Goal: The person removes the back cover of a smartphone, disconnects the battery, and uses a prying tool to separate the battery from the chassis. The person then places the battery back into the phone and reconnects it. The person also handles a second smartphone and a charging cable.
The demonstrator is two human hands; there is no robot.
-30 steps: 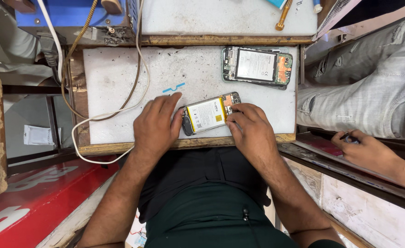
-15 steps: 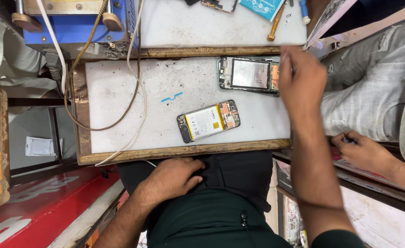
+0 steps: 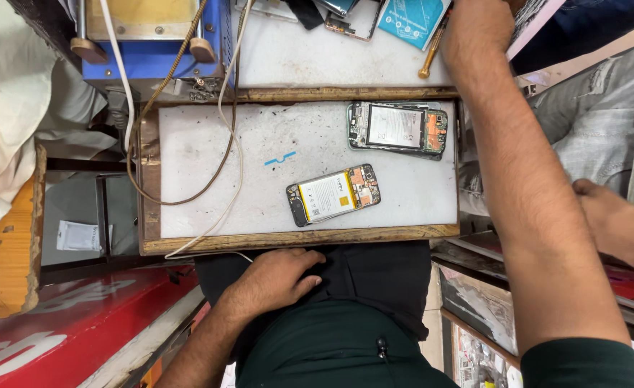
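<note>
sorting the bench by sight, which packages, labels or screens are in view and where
Blue packet: far board's top edge, flat, blue with white print.
Battery label: on the near opened phone, white with yellow border.
Grey battery label: on the far opened phone, pale rectangle.
White sachet: lower shelf at left, small, square.

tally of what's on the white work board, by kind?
Opened phones: 2 — one near the front edge, one at the far right corner
Cables: 2 — brown, white
Blue strip: 1
Total: 5
</note>
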